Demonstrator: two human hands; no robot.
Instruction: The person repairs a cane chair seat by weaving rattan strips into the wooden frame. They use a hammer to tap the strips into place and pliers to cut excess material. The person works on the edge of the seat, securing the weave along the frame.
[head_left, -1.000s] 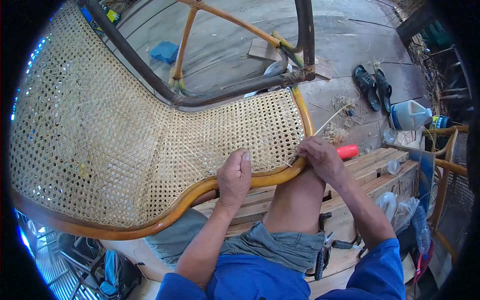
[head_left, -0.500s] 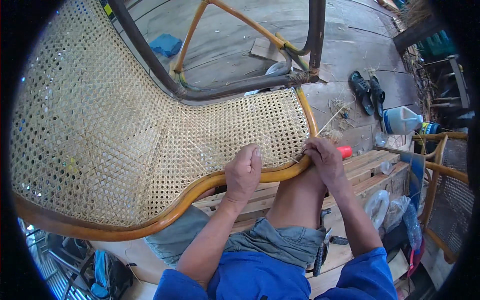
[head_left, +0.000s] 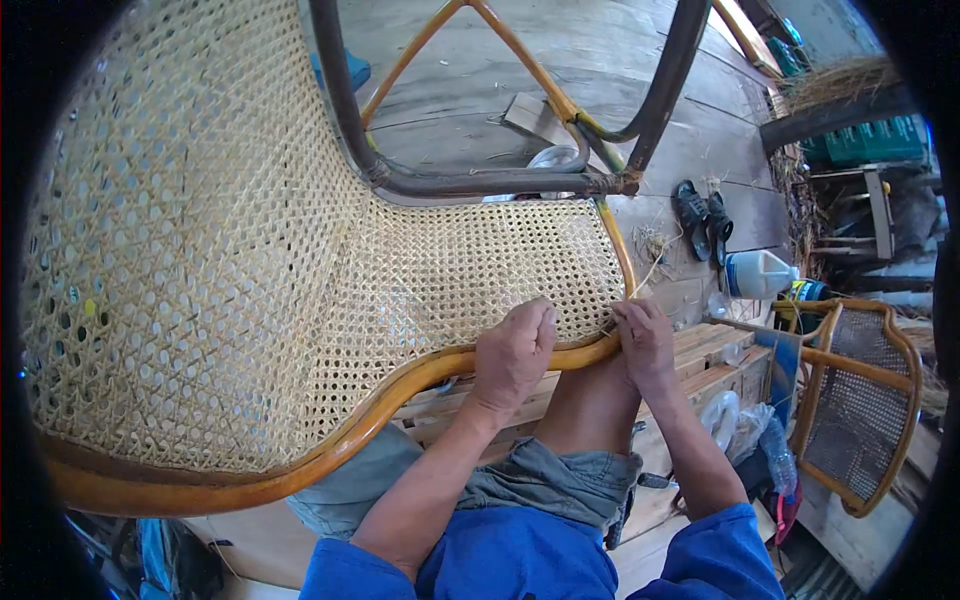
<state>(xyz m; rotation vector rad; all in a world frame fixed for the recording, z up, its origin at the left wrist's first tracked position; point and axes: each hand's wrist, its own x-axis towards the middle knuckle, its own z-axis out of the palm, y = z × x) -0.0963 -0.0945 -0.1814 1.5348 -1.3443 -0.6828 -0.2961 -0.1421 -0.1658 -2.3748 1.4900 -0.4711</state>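
Observation:
A chair lies across my lap, its woven cane panel [head_left: 480,245] edged by a honey-coloured rattan frame [head_left: 400,395]. Over the frame's near edge, my left hand [head_left: 513,355] is closed in a fist with the thumb on top; whatever it may hold is hidden. My right hand [head_left: 648,340] pinches at the panel's right corner, against the rattan edge. From beside its fingertips a thin, pale cane strand [head_left: 652,273] sticks up, seemingly held there. Dark brown poles [head_left: 480,183] form another part of the chair beyond the panel.
A slatted wooden bench [head_left: 705,350] is beneath and right of me. Black sandals [head_left: 703,220] and a white jug [head_left: 757,274] are on the floor at right. Another cane-panelled rattan piece [head_left: 862,390] stands farther right, near plastic bags [head_left: 735,420]. A blue cloth [head_left: 350,72] lies beyond the chair.
The whole view has shifted, bringing more of the right side into sight. My left fist is slightly nearer my right hand. The red object behind my right hand no longer shows.

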